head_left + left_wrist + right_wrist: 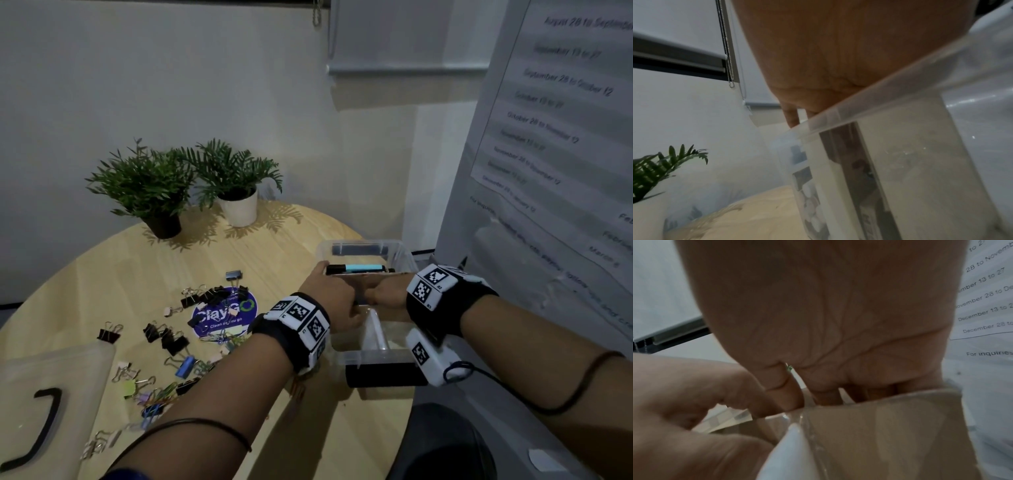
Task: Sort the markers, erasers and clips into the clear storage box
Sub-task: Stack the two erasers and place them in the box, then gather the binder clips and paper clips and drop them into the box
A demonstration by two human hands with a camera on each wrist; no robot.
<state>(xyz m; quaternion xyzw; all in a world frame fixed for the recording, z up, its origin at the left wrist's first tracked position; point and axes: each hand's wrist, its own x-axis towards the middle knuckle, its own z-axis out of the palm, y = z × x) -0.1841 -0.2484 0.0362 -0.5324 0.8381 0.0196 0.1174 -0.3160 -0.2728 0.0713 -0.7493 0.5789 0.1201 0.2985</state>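
The clear storage box (363, 243) stands at the right edge of the round wooden table (260, 240). A marker with a teal label (359, 268) lies in its far compartment. Both hands reach into the box's middle. My left hand (330, 298) and right hand (387, 291) meet on a flat tan panel (890, 426) standing upright across the box, with fingers curled over its top edge. What the panel is I cannot tell. In the left wrist view the palm rests over the box rim (879, 91). Several binder clips and paper clips (174, 339) lie scattered on the table to the left.
The box lid (78, 363) with a black latch lies at the near left. Two potted plants (191, 192) stand at the back. A round blue sticker (224, 313) lies under some clips. A printed notice (555, 137) hangs on the wall close to the right.
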